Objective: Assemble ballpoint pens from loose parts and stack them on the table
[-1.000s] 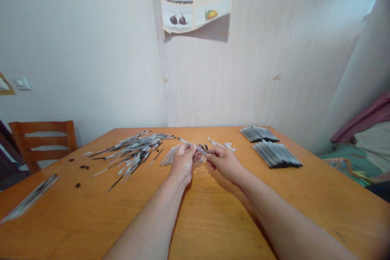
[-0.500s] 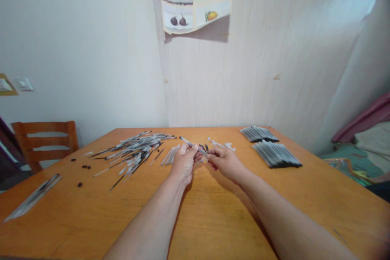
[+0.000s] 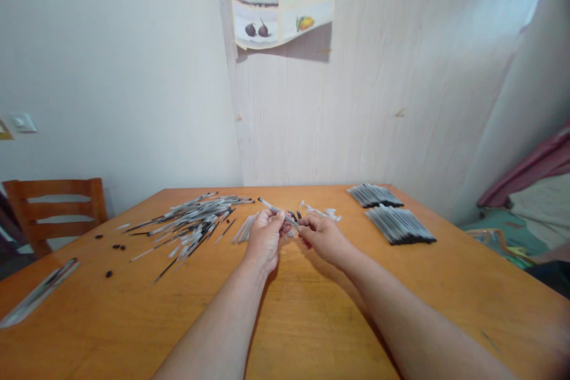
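Above the middle of the table, a pen (image 3: pixel 268 205) with a clear barrel and a dark far end lies slanted between my hands. My left hand (image 3: pixel 266 237) is closed around its middle, thumb on top. The near end is pinched in the fingertips of my right hand (image 3: pixel 323 236), which partly hide it. Just left of my left hand lies a row of clear pen barrels (image 3: pixel 243 229). Small black pen parts (image 3: pixel 298 214) and white plastic pieces (image 3: pixel 328 213) lie behind my hands.
A loose heap of pen parts and refills (image 3: pixel 196 219) spreads at the left, with several black caps (image 3: pixel 109 274) and a clear bag (image 3: pixel 40 294) nearer the edge. Two neat rows of pens (image 3: pixel 401 225) lie at the right. A wooden chair (image 3: pixel 53 208) stands at the left.
The view has swung slightly right. My right hand has come a little closer to my left along the pen; both still hold it.
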Demonstrator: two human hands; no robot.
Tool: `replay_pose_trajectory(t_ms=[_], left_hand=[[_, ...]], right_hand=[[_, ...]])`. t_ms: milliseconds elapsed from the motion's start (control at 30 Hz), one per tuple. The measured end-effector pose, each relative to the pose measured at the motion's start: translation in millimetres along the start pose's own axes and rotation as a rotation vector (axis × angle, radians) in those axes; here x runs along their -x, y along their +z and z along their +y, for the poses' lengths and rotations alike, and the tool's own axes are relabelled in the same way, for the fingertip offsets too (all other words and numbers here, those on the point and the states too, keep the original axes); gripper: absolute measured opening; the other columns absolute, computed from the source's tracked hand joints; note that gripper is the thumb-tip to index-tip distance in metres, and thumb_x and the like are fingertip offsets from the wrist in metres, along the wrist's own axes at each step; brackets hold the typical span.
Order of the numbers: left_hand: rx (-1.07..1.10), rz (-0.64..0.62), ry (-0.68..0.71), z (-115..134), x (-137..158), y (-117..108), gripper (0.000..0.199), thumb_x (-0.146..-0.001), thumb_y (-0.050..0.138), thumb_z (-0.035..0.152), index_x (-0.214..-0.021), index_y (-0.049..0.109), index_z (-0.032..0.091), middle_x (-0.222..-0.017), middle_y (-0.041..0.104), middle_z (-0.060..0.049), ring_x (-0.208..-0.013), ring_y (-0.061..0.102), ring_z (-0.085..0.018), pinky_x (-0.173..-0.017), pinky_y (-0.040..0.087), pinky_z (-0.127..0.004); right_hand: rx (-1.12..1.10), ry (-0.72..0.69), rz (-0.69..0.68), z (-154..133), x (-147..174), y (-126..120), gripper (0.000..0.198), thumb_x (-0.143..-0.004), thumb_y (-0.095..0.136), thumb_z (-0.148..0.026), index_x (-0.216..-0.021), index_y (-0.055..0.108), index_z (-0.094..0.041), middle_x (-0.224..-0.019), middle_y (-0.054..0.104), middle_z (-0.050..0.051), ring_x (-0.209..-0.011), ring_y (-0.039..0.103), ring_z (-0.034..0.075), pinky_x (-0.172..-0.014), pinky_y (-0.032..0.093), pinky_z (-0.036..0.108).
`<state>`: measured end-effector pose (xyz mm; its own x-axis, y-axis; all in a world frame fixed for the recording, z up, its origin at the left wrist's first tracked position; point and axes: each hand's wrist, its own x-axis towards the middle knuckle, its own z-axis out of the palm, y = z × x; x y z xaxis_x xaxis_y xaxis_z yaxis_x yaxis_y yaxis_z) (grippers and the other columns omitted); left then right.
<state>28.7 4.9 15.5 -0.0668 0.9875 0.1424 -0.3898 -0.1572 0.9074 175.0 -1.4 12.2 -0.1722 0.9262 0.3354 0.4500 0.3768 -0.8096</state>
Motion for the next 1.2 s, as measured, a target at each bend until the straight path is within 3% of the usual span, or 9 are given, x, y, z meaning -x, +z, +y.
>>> replay_pose_trajectory(t_ms=[333, 567, 700, 933, 1200], left_hand=[[-0.020, -0.012, -0.008, 3, 2, 1, 0.022, -0.078, 0.067, 0.028, -0.094, 0.057, 0.017, -0.088, 0.069, -0.004, -0.074, 0.064, -0.010, -0.068, 0.050, -0.020], [-0.009, -0.010, -0.014, 1, -2, -2, 0.025, -0.076, 0.070, 0.031, -0.094, 0.058, 0.018, -0.087, 0.069, -0.004, -0.075, 0.065, -0.011, -0.068, 0.050, -0.021], [-0.020, -0.018, -0.015, 1, -1, -1, 0.028, -0.075, 0.071, 0.034, -0.095, 0.059, 0.019, -0.087, 0.069, -0.004, -0.075, 0.065, -0.012, -0.066, 0.049, -0.021], [-0.128, -0.088, 0.057, -3, 1, 3, 0.033, -0.073, 0.073, 0.034, -0.100, 0.066, 0.018, -0.087, 0.070, -0.004, -0.073, 0.062, -0.012, -0.070, 0.047, -0.023], [-0.353, -0.275, 0.218, -10, -3, 1, 0.021, -0.076, 0.069, 0.027, -0.096, 0.072, 0.021, -0.097, 0.071, -0.007, -0.092, 0.062, -0.019, -0.085, 0.045, -0.028]], right_hand=[[-0.136, 0.057, -0.067, 8, -1, 5, 0.011, -0.081, 0.054, -0.025, -0.074, 0.058, -0.018, -0.055, 0.054, -0.004, -0.048, 0.051, 0.010, -0.049, 0.040, 0.022], [-0.210, 0.124, -0.083, 3, 1, -1, 0.023, -0.084, 0.052, -0.036, -0.071, 0.057, -0.018, -0.053, 0.052, -0.003, -0.046, 0.049, 0.011, -0.047, 0.041, 0.023], [-0.172, 0.075, 0.037, 4, -1, -7, 0.027, -0.084, 0.051, -0.039, -0.069, 0.056, -0.018, -0.055, 0.052, -0.003, -0.048, 0.048, 0.010, -0.047, 0.039, 0.022], [-0.243, 0.108, 0.216, -5, -1, -18, 0.027, -0.079, 0.056, -0.043, -0.077, 0.061, -0.017, -0.058, 0.056, -0.001, -0.049, 0.049, 0.011, -0.047, 0.037, 0.022], [-0.274, 0.018, 0.303, -15, -1, -24, 0.040, -0.082, 0.054, -0.046, -0.106, 0.063, -0.015, -0.078, 0.063, 0.002, -0.055, 0.053, 0.011, -0.052, 0.043, 0.023]])
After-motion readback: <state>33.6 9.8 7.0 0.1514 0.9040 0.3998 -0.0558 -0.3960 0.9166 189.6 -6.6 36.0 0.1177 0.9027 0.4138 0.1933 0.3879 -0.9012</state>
